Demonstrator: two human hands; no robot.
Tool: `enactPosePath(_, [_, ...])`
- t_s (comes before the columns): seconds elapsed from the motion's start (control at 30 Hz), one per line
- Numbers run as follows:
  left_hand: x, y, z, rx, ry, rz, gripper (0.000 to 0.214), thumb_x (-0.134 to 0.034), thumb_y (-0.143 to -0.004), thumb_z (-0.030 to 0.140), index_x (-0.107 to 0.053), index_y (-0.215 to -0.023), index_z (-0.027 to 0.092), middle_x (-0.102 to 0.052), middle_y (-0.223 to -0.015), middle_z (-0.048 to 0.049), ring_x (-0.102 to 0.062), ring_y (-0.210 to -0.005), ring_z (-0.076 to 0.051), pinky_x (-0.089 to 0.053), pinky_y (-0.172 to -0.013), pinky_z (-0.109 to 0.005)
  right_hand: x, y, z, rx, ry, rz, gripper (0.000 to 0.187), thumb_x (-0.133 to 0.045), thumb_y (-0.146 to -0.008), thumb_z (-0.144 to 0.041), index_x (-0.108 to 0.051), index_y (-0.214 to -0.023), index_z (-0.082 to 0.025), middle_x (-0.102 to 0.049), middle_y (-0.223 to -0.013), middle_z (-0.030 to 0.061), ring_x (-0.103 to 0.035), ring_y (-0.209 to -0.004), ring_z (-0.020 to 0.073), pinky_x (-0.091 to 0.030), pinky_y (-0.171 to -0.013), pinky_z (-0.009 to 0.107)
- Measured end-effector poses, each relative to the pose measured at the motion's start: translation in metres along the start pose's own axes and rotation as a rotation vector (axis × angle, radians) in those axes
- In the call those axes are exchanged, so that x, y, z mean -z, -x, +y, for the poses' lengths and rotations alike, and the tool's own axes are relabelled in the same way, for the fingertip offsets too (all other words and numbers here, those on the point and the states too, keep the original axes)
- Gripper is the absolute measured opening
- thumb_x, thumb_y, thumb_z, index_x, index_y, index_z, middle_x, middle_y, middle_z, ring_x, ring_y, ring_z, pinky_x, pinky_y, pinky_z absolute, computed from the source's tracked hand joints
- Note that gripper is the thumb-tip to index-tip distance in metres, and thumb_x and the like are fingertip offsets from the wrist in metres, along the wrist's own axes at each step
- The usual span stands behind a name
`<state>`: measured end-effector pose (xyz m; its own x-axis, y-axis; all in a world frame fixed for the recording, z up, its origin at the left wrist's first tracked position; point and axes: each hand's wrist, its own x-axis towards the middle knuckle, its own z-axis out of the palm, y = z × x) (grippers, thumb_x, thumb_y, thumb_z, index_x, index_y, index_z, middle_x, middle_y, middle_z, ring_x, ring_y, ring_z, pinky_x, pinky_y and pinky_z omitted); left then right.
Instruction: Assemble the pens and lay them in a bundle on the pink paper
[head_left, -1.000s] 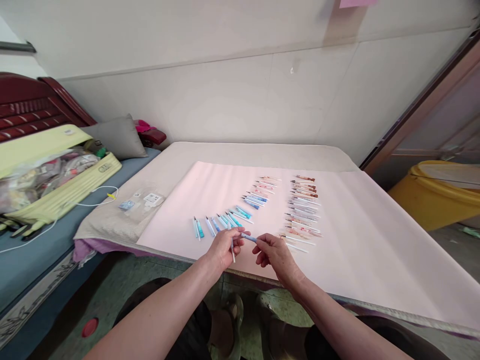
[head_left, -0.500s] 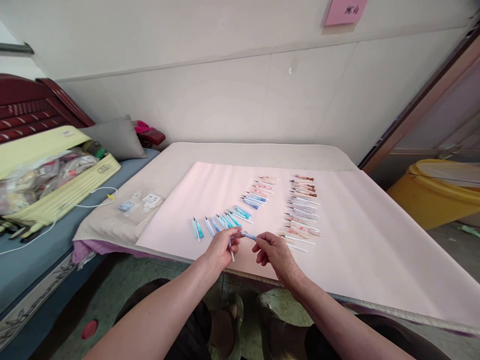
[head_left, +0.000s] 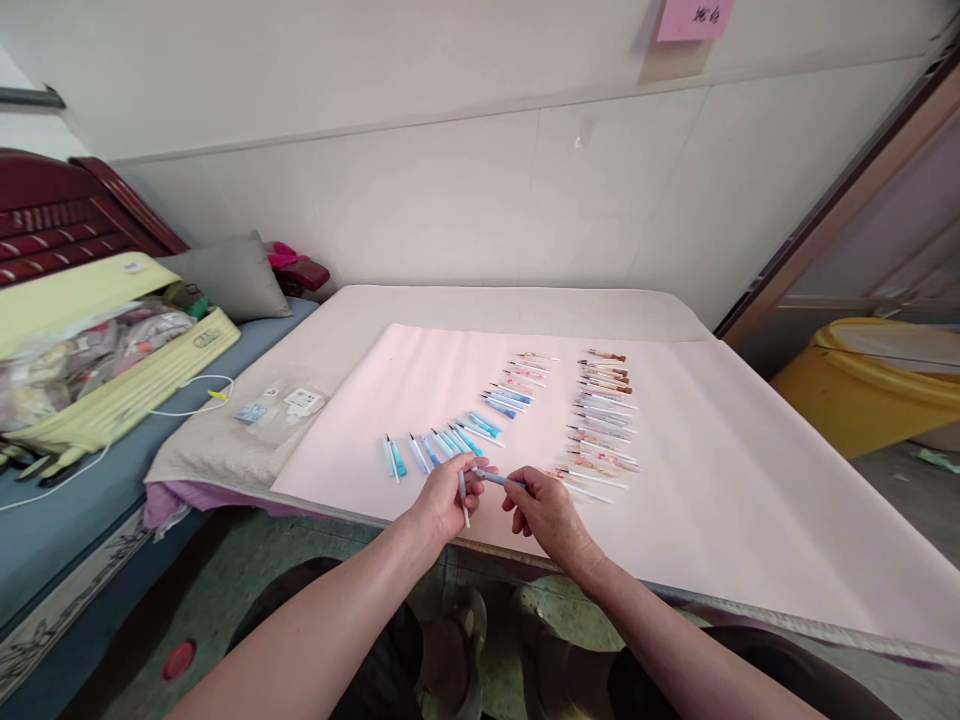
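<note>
Between my hands, in front of me, is a slim bluish pen (head_left: 498, 479). My right hand (head_left: 551, 510) is closed, with thumb and fingers pinching the pen's right end. The fingers of my left hand (head_left: 448, 497) are closed at its left end, and a thin white stick (head_left: 466, 514) also juts down from this hand. Just beyond my left hand lie several blue and teal pens (head_left: 442, 443) with dark tips and white sticks beside them. Nearest to my right hand is the column of pale and brown pens (head_left: 602, 430).
Pink sheeting (head_left: 720, 470) covers much of the bed-like surface. Clear plastic bags (head_left: 289, 412) with labels lie at its left. Further left are an open yellow case (head_left: 210, 345) of packets and a grey pillow (head_left: 232, 275). A yellow bin (head_left: 862, 400) stands at the right.
The pen between my hands has dropped slightly and shifted, with its right end further into my right fingers. The laid-out pens have not moved.
</note>
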<state>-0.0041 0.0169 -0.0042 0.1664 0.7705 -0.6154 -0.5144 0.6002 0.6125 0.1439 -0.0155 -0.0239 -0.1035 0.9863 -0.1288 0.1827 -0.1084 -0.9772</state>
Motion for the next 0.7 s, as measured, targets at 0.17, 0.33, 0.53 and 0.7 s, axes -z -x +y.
enactPosePath(0.17, [0.0002,-0.001,-0.0024,0.0,-0.014,-0.025,0.021,-0.06,-0.073,0.025,-0.06,-0.085,0.008,-0.063,-0.075,-0.0082,-0.04,-0.042,-0.003,-0.02,-0.032,-0.015,-0.0004,-0.0009,0.002,0.039,0.041,0.026,0.02,-0.047,-0.079,-0.036,-0.054,-0.073,-0.019,-0.061,-0.06,-0.0018,-0.052,-0.037,0.0078,-0.035,-0.034,0.018])
enactPosePath(0.33, [0.0011,-0.0011,-0.0042,-0.009,-0.027,-0.008,0.024,-0.061,-0.072,0.027,-0.06,-0.086,0.008,-0.063,-0.077,-0.0084,-0.04,-0.042,-0.004,-0.019,-0.032,-0.015,0.0015,-0.0034,0.0031,0.044,0.073,0.056,0.019,-0.047,-0.08,-0.034,-0.053,-0.073,-0.019,-0.06,-0.06,-0.0021,-0.051,-0.036,0.0076,-0.035,-0.036,0.018])
enactPosePath(0.53, [0.0007,-0.0001,-0.004,-0.004,-0.045,-0.024,0.024,-0.061,-0.071,0.027,-0.06,-0.087,0.009,-0.064,-0.082,-0.0098,-0.04,-0.042,-0.003,-0.019,-0.032,-0.015,0.0022,-0.0026,0.0018,0.041,0.077,0.052,0.019,-0.047,-0.081,-0.035,-0.054,-0.075,-0.018,-0.061,-0.062,-0.0016,-0.052,-0.037,0.008,-0.036,-0.036,0.019])
enactPosePath(0.7, [-0.0006,0.0027,-0.0051,-0.04,-0.064,-0.051,0.025,-0.061,-0.071,0.028,-0.06,-0.088,0.009,-0.064,-0.083,-0.0101,-0.041,-0.042,-0.004,-0.018,-0.032,-0.016,0.0011,-0.0029,0.0015,0.031,0.045,0.079,0.016,-0.05,-0.078,-0.034,-0.055,-0.074,-0.019,-0.06,-0.06,-0.0028,-0.051,-0.036,0.0077,-0.036,-0.037,0.019])
